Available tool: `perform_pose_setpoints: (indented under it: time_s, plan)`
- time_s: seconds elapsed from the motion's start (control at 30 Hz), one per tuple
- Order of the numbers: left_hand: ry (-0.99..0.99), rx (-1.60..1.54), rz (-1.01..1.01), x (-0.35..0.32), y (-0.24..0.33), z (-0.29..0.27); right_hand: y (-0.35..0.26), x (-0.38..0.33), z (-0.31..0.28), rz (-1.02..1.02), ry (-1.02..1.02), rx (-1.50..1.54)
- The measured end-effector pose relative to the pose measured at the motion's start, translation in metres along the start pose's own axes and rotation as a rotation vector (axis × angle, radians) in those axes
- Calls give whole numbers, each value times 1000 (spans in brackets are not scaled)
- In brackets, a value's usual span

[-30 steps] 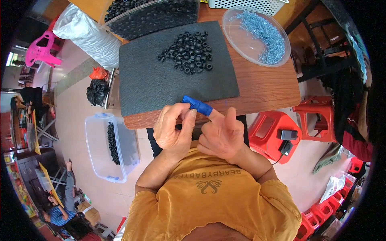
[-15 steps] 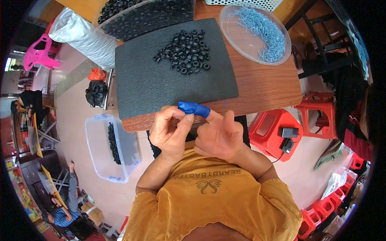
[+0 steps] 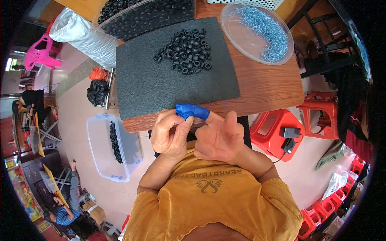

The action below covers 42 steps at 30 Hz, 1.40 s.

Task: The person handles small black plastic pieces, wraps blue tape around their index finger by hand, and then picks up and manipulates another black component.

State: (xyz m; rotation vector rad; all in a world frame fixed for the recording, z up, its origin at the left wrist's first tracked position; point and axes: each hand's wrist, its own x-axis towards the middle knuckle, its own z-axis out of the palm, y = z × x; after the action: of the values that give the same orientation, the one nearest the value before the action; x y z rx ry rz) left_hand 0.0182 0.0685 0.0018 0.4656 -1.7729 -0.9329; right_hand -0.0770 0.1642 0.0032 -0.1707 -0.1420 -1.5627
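A wrinkled blue finger cover [image 3: 198, 111], perhaps tape, is wrapped around the index finger of my right hand. My left hand [image 3: 168, 134] pinches its tip end between thumb and index finger. Palm facing up, my right hand [image 3: 221, 138] has its index finger stretched to the left, its thumb raised and the other fingers curled; it grips nothing. Both hands are at the table's near edge, just in front of a dark foam mat [image 3: 144, 76]. Towards the mat's far side lies a pile of small black ring-shaped parts [image 3: 189, 52].
A clear round lid [image 3: 245, 44] holding small light-blue pieces [image 3: 275, 40] rests on the wooden table [image 3: 265, 86]. Behind the mat stands a clear bin [image 3: 148, 20] of black parts. A plastic box [image 3: 128, 156] is on the floor at left; a red stool [image 3: 265, 132] bears black adapters [image 3: 288, 138].
The fingertip end of the blue cover has shifted slightly left and down with my left hand's pinch. The pile and lid look the same; the view has shifted a little.
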Motion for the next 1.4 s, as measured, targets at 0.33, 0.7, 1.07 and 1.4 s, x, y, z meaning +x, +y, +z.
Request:
perform_pose_setpoints:
  time_s: [0.33, 0.7, 1.07, 1.4]
  plan:
    - [3, -263, -89, -8, -8, -6, -1, -1, 10, 37, 64, 117]
    - [95, -705, -524, -4, 18, -2, 0, 3, 0, 10, 85, -89]
    - [84, -553, -768, 8, 22, -6, -2, 4, -4, 63, 71, -99]
    - [2, -527, -886, 18, 24, -16, 0, 6, -10, 18, 92, -188]
